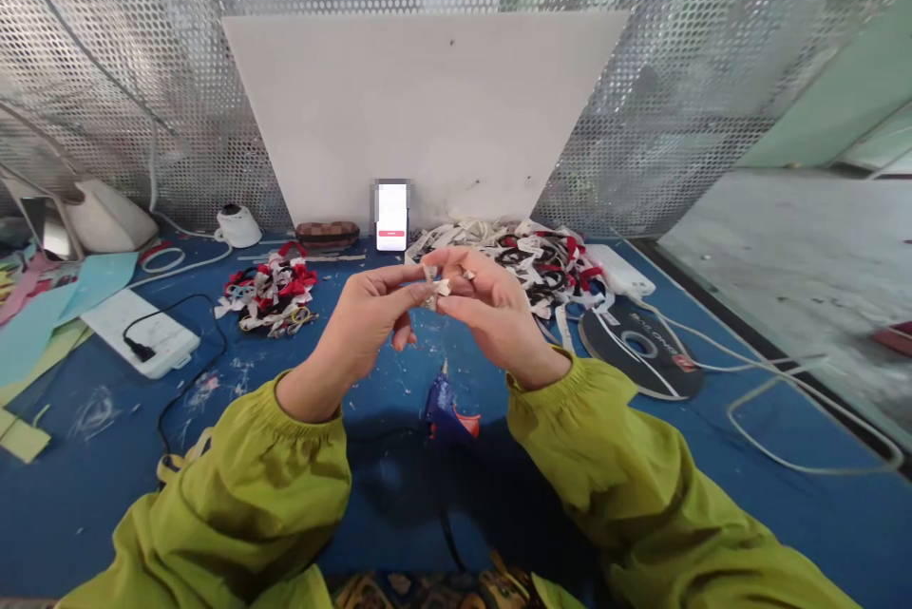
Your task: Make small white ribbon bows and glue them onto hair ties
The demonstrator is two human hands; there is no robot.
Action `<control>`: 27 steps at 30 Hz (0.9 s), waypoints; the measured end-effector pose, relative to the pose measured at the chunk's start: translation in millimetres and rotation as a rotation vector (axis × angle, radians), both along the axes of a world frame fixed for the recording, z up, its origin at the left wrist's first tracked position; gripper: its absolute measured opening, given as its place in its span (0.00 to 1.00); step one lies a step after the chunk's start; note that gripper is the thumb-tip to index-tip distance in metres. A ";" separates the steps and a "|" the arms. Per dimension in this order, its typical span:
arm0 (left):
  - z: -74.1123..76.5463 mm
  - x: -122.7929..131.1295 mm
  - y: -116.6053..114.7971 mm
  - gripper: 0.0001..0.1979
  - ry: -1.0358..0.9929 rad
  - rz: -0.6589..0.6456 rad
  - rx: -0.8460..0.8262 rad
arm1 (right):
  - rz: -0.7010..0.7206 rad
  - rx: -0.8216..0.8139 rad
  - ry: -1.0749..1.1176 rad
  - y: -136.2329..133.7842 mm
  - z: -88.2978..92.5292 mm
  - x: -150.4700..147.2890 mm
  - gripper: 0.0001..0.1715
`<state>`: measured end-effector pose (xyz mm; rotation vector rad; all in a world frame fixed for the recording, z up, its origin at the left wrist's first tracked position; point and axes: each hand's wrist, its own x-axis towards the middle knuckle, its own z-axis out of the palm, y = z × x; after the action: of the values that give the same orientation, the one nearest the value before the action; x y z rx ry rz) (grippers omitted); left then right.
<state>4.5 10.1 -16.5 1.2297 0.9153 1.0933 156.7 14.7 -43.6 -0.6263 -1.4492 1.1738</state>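
Above the middle of the blue table, my left hand and my right hand meet with their fingertips pinched on a small white ribbon piece. Its exact form is partly hidden by my fingers. Below them lies a blue glue gun with an orange trigger, its nozzle pointing away from me. Just beyond my right hand spreads a heap of white, black and red ribbon hair ties. To the left of my left hand sits a smaller pile of red, white and black ribbon pieces.
A lit phone leans against a white board. At left are a white power strip with a black plug and coloured sheets. A black ribbon reel, a white box and a looping cable lie at right.
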 end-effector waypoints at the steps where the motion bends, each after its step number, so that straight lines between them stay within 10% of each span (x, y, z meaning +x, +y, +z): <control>1: 0.1 0.2 -0.6 0.12 0.001 0.008 0.007 | -0.009 0.006 -0.025 0.8 -0.7 0.1 0.16; 7: 0.3 5.8 -6.3 0.16 0.028 0.023 0.042 | -0.188 0.061 -0.010 2.9 -7.0 -6.7 0.11; 17: -12.8 18.7 -6.7 0.09 -0.259 0.168 -0.124 | -0.043 -0.124 0.239 -7.7 -7.7 -18.9 0.18; 27: -12.9 21.9 -8.4 0.06 -0.323 0.157 -0.204 | -0.302 0.390 -0.143 -20.2 -2.8 -15.0 0.13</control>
<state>26.4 1.7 -29.4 0.7956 0.8584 1.2465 141.7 -5.6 -46.4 -0.6358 -1.5846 0.5995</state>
